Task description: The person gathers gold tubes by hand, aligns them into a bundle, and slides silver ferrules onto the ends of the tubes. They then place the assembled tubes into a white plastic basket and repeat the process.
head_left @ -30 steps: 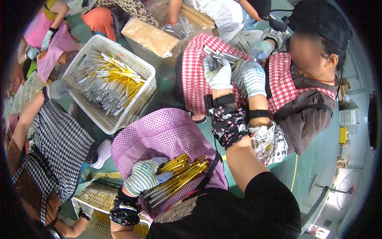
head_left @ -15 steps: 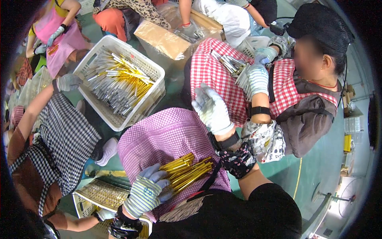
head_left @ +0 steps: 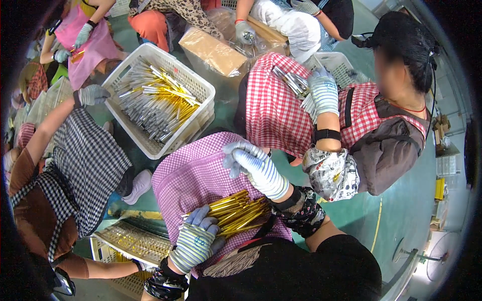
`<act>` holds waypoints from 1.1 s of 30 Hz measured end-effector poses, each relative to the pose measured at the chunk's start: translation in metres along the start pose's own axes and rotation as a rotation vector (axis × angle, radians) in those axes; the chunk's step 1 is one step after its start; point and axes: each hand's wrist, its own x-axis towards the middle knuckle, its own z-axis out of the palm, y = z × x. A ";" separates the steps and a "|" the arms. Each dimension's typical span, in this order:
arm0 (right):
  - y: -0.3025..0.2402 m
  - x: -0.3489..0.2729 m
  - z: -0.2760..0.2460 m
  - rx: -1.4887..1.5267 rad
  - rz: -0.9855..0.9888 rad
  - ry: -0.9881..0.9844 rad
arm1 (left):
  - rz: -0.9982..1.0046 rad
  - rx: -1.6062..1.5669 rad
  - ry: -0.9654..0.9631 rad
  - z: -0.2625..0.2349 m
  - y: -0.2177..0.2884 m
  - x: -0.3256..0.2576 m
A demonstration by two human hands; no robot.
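Compared with half a second earlier, the right hand [head_left: 256,168] has dropped from in front of the red-checked apron to just above the bundle of gold rods [head_left: 236,213], and the left hand [head_left: 196,241] has shifted slightly along the lap. Centre of frame: the right hand, in a blue-and-white striped glove, hovers over the upper end of the bundle with its fingers curled loosely together; nothing is seen in its grasp. Lower centre: the left hand, in a matching glove, rests on the near, left end of the bundle, fingers spread narrowly over the rods and pressing them against the pink checked apron [head_left: 191,175]. The rods lie across the lap, running from lower left to upper right, roughly parallel. A dark patterned sleeve cuff [head_left: 301,215] covers the right forearm.

Upper left of the frame: a white plastic crate [head_left: 201,88] holds many silver and gold rods in a loose heap. Upper right: a seated co-worker in a red checked apron [head_left: 273,110] holds a small sheaf of silver rods [head_left: 291,83] with a striped gloved hand [head_left: 324,93]. Left edge: another co-worker in a black-and-white checked apron [head_left: 85,165] reaches a grey gloved hand [head_left: 93,94] toward the crate. Lower left: a second white crate [head_left: 133,241] with gold rods, partly hidden.
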 end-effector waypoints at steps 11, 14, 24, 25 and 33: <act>-0.012 -0.022 0.039 -0.828 0.044 -0.572 | -0.125 0.208 0.015 -0.041 0.013 -0.009; 0.002 -0.027 0.051 -1.182 -0.024 -0.787 | -0.020 0.383 0.116 -0.048 -0.003 -0.007; 0.010 -0.030 0.026 -1.492 -0.274 -0.792 | -0.135 0.318 -0.040 -0.045 -0.010 -0.002; 0.014 -0.031 0.021 -1.466 -0.295 -0.789 | -0.208 0.196 -0.091 -0.044 -0.009 -0.004; 0.012 -0.042 0.030 -1.561 -0.394 -0.782 | -0.352 -0.587 -0.320 -0.051 -0.019 -0.009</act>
